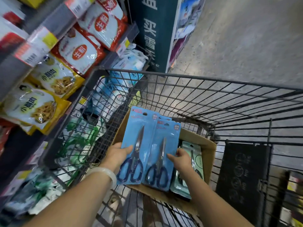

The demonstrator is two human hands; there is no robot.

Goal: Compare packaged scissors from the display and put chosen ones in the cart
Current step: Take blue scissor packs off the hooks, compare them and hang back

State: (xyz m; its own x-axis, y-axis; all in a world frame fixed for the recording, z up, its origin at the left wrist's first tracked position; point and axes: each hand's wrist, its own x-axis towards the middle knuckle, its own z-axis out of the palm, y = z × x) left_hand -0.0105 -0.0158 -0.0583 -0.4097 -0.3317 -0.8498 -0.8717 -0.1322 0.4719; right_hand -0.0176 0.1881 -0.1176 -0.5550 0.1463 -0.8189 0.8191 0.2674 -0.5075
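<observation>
Over the cardboard box (208,145) at lower centre, your left hand (118,155) grips one blue scissors pack (139,128), your right hand (182,158) pinches another (167,141); lower both flat.

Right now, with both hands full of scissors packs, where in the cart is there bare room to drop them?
The cardboard box is crowded: a green pack lies inside, under the right hand and its blue pack, beside the left hand and its blue pack. Bare wire floor shows between the box and the cart's right wall, and ahead of the box toward the front rim.
</observation>
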